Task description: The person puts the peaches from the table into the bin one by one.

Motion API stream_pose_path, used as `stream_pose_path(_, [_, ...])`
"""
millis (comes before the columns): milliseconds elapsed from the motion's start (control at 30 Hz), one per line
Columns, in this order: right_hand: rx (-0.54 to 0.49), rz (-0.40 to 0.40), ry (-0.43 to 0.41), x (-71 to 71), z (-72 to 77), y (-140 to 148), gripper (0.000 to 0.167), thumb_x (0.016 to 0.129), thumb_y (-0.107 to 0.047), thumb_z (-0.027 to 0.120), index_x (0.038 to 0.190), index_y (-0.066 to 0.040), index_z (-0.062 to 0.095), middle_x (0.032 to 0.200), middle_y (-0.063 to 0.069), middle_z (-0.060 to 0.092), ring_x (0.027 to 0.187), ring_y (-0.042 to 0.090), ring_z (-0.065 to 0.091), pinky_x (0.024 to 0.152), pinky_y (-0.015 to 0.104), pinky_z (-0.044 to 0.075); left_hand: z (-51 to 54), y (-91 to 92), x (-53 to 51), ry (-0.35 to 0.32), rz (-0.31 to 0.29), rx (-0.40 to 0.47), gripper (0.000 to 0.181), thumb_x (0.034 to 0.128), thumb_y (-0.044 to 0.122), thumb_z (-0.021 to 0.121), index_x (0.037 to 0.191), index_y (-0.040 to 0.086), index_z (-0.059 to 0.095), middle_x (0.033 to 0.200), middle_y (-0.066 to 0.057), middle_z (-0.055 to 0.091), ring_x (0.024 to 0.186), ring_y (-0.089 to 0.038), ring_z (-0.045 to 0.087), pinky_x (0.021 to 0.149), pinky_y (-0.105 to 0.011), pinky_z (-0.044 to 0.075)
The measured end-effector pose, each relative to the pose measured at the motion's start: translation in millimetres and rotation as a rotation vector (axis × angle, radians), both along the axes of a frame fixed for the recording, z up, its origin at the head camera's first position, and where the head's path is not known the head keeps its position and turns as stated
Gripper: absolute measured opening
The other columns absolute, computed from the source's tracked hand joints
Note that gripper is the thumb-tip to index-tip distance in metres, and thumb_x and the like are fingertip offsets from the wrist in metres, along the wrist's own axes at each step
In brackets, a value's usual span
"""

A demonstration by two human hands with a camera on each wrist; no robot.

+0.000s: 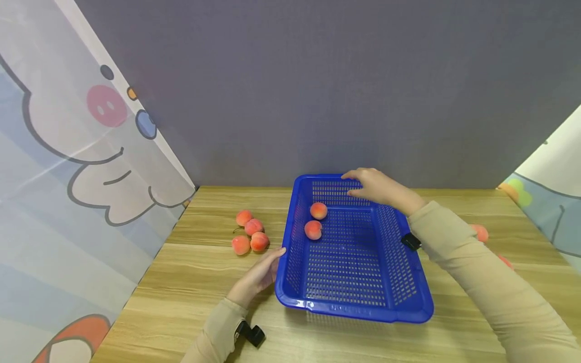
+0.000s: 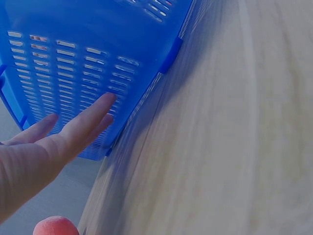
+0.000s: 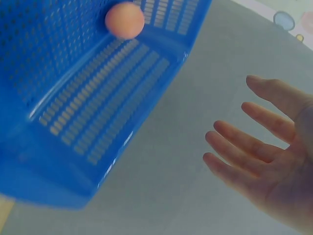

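Note:
A blue plastic basket (image 1: 354,313) with slotted walls stands mid-table, with two peaches (image 1: 318,210) inside near its left wall. My left hand (image 1: 256,276) is at the basket's left side, its thumb by the rim. In the left wrist view, that hand's extended fingers (image 2: 93,117) lie close against the outer wall; whether they all touch cannot be told. My right hand (image 1: 374,185) hovers at the far rim, fingers spread and holding nothing. The right wrist view shows this hand (image 3: 274,152) apart from the basket, with one peach (image 3: 124,20) visible inside.
Several peaches (image 1: 253,227) lie in a cluster on the wooden table (image 1: 190,272), left of the basket. More peaches (image 1: 480,233) are at the right, partly covered by the right sleeve. A grey wall (image 1: 345,91) rises behind the table, with printed curtains (image 1: 68,176) at the sides.

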State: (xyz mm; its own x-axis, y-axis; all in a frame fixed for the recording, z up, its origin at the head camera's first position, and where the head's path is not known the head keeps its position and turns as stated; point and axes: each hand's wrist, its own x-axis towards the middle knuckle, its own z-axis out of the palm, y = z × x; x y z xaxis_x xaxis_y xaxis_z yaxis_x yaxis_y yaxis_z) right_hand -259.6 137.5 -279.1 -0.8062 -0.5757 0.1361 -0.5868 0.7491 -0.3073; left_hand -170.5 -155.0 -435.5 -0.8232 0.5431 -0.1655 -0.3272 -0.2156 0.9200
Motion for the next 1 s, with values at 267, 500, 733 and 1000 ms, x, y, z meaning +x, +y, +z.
stream_pose_path(267, [0.011, -0.054, -0.048, 2.4, 10.0, 27, 0.039, 0.084, -0.01, 0.057, 0.119, 0.007, 0.049, 0.116, 0.026, 0.051, 0.107, 0.04, 0.047, 0.089, 0.05, 0.038, -0.6, -1.0, 0.0, 0.002, -0.004, -0.007, 0.023, 0.0965, 0.023, 0.03, 0.11, 0.012, 0.046, 0.093, 0.002, 0.062, 0.084, -0.01, 0.059, 0.073, -0.027, 0.048])
stream_pose_path(500, [0.0, -0.095, -0.054, 3.3, 12.2, 48, 0.04, 0.084, -0.01, 0.057, 0.12, 0.006, 0.048, 0.116, 0.026, 0.051, 0.104, 0.04, 0.049, 0.086, 0.05, 0.04, -0.1, -1.1, 0.2, -0.006, -0.004, -0.009, 0.025, 0.0965, 0.022, 0.03, 0.112, 0.01, 0.044, 0.093, 0.001, 0.062, 0.084, -0.011, 0.059, 0.073, -0.028, 0.048])
stream_pose_path(733, [-0.012, -0.158, -0.073, 4.6, 11.7, 66, 0.042, 0.083, -0.01, 0.058, 0.121, 0.006, 0.048, 0.113, 0.027, 0.052, 0.104, 0.04, 0.047, 0.086, 0.051, 0.038, 0.6, -0.6, 0.3, -0.005, -0.006, -0.006, 0.024, 0.0965, 0.022, 0.03, 0.111, 0.01, 0.044, 0.093, 0.002, 0.062, 0.084, -0.011, 0.059, 0.073, -0.027, 0.048])
stream_pose_path(1000, [-0.005, -0.187, -0.056, 7.1, 10.6, 89, 0.041, 0.084, -0.011, 0.057, 0.12, 0.006, 0.048, 0.109, 0.029, 0.053, 0.101, 0.041, 0.048, 0.084, 0.053, 0.038, -1.6, -1.5, -0.4, 0.007, -0.017, 0.002, 0.023, 0.0963, 0.023, 0.031, 0.111, 0.012, 0.045, 0.094, 0.002, 0.062, 0.084, -0.01, 0.059, 0.074, -0.028, 0.048])
